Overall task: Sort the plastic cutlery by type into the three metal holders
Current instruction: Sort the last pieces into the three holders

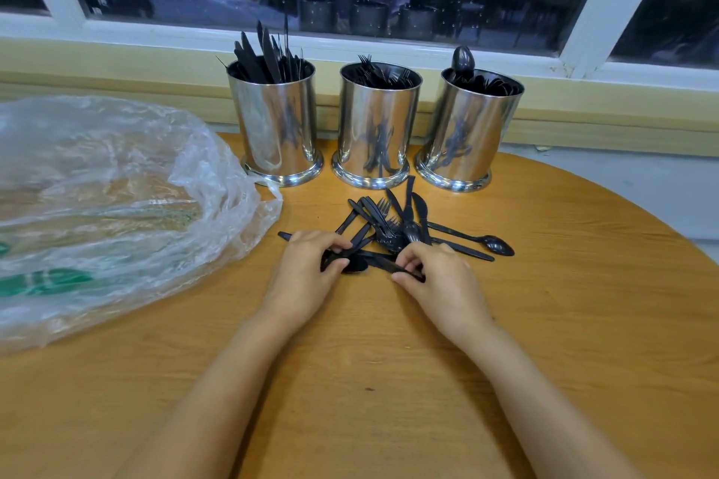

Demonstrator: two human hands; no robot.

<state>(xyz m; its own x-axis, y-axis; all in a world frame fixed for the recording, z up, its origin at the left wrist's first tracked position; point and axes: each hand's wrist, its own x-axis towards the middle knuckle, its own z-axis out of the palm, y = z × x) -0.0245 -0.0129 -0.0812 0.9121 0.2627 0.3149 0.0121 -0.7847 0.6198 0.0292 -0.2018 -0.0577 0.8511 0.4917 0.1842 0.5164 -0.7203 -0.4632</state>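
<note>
Three shiny metal holders stand in a row at the table's far edge. The left holder [277,124] has black knives in it, the middle holder [375,128] forks, the right holder [467,132] spoons. A loose pile of black plastic cutlery [393,222] lies in front of them, with one spoon [496,244] sticking out to the right. At the pile's near edge, my left hand [309,276] grips a few black pieces, one of them a spoon. My right hand [439,280] pinches a black piece that lies across between both hands.
A large crumpled clear plastic bag [109,206] with green print covers the table's left side. The round wooden table [544,323] curves away at the right. Behind the holders run a yellow sill and a dark window.
</note>
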